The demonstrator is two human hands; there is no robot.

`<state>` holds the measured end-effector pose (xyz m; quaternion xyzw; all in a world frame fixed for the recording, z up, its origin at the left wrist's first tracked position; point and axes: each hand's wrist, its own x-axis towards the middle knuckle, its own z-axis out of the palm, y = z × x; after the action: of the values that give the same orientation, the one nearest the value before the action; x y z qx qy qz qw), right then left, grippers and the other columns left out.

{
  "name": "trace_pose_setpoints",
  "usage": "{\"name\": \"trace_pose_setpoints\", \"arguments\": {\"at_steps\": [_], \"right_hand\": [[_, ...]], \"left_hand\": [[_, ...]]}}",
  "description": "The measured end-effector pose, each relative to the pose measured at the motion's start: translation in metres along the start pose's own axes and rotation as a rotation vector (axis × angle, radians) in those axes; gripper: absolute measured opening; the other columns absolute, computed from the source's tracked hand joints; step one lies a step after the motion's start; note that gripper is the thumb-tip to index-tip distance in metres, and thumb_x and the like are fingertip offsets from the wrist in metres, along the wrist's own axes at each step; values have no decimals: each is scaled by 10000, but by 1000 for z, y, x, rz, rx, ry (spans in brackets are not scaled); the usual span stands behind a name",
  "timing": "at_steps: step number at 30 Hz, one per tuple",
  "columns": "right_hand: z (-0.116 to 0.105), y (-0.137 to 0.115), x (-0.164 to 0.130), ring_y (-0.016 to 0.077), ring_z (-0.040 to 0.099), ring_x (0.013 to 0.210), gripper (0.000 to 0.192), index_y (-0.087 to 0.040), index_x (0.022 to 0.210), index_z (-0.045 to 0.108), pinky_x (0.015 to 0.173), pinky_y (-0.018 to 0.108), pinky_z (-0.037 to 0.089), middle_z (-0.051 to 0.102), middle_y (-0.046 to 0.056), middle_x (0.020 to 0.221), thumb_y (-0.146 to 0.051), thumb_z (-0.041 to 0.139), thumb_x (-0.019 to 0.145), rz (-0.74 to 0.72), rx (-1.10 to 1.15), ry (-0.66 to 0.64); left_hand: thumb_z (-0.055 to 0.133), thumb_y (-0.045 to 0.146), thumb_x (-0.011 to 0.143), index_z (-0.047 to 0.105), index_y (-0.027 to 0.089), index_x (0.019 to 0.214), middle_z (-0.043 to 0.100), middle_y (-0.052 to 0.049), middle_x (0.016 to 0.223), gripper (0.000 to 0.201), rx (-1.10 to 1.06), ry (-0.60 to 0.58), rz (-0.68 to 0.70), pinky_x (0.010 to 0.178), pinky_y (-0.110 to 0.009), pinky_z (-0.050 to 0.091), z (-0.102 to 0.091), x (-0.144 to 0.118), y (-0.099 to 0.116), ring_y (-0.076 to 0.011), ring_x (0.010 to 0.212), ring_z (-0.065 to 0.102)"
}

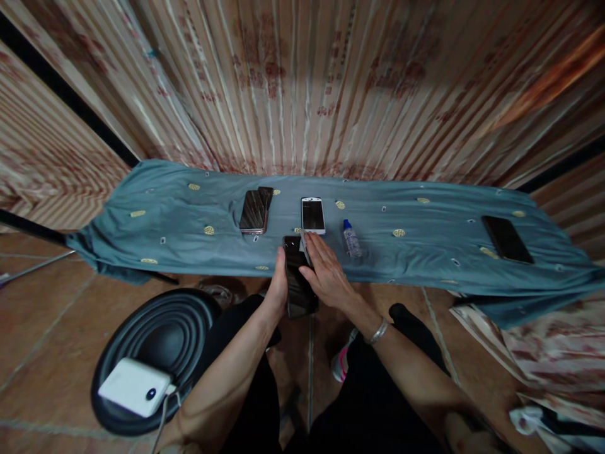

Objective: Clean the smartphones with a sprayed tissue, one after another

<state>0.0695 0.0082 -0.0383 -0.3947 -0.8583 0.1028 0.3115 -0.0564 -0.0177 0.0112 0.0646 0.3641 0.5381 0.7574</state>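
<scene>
Hands first: your left hand (278,291) is curled around the edge of the shiny black phone (299,285), holding it just over the near edge of the blue-green cloth (189,221). Your right hand (326,274) lies flat and open, fingers spread on the glass. Keep your left grip snug so the phone cannot slip to the floor. Press softly with the flat fingers. Mind the small clear bottle with the blue cap (351,239) near your right hand, and the white phone (312,215) just past your fingertips.
</scene>
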Motion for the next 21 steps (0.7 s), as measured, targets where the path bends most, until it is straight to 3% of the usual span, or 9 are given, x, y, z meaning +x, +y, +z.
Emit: {"name": "trace_pose_setpoints", "arguments": {"at_steps": [6,9,21], "right_hand": [[2,1,-1,261,214,1531,699,-173,1606,23,1231,536,286,264,136,1641,-372,357,1025,47,42,14],[3,0,-2,252,205,1534,684,-188,1606,20,1238,524,277,237,124,1652,-371,342,1031,68,86,-11],[7,-11,-17,270,195,1536,692,-185,1604,17,1226,539,290,194,144,1661,-406,346,1037,8,108,-42]], "left_hand": [[227,555,1003,500,184,1466,703,-95,1278,653,-43,-53,-29,1138,-387,407,-1,0,3,-254,1217,642],[241,566,998,517,189,1454,711,-90,1266,654,-41,-18,-41,1124,-383,421,-3,1,4,-256,1202,650],[315,597,975,585,166,1389,736,-98,1210,656,-42,-2,62,1123,-380,414,-15,11,15,-268,1189,655]]}}
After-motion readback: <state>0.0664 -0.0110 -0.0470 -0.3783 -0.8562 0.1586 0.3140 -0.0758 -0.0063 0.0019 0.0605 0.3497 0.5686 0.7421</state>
